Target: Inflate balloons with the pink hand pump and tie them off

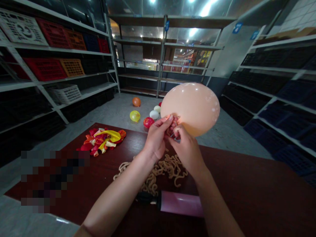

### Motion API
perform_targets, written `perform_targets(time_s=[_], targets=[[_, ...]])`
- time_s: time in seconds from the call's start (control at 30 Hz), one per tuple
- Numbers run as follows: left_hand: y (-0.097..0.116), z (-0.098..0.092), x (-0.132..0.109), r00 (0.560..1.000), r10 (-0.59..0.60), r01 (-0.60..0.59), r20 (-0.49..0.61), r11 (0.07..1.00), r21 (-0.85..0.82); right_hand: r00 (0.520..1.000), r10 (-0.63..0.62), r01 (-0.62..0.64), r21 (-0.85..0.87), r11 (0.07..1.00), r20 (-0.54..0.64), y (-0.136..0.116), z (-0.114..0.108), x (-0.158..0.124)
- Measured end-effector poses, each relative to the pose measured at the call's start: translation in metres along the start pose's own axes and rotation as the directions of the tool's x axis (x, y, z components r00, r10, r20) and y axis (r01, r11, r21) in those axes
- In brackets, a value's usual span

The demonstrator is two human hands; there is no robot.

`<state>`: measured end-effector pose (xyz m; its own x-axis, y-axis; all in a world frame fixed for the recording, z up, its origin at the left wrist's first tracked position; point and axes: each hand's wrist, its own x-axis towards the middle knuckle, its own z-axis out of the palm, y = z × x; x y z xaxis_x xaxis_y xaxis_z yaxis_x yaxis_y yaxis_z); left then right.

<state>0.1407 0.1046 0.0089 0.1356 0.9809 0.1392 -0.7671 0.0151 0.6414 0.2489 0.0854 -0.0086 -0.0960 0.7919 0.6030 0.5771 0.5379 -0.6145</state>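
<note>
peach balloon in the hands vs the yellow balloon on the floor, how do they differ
The peach balloon looks far larger in view than the yellow balloon, though it is also nearer. The peach balloon is held up, its neck pinched by the left hand and right hand; the yellow balloon lies untouched on the floor. Both are inflated and rounded.

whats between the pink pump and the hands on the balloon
Head view: tan curly strips heaped on the table, between the pump and the left hand and right hand pinching the balloon.
</note>
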Motion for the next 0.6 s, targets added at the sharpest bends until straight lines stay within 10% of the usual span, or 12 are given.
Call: perform_targets(time_s=[0.17,0.37,0.47,0.6], targets=[[0.0,-0.004,0.001,1.0,0.012,-0.012,0.002,0.993,0.119,0.988,0.122,-0.149,0.387,0.91,0.092,-0.004,-0.008,0.003],[0.001,-0.008,0.0,0.97,0.14,-0.225,0.199,0.831,0.509,0.899,0.262,-0.414,0.878,0.241,0.352,-0.002,-0.049,0.011],[0.001,-0.006,-0.007,0.796,0.29,-0.605,0.532,0.433,0.669,0.886,0.271,-0.406,0.912,0.062,0.376,0.005,-0.064,0.014],[0.011,0.0,-0.018,0.54,0.114,-0.825,0.834,-0.129,0.551,0.868,0.259,-0.455,0.888,0.069,0.425,0.022,-0.067,0.017]])
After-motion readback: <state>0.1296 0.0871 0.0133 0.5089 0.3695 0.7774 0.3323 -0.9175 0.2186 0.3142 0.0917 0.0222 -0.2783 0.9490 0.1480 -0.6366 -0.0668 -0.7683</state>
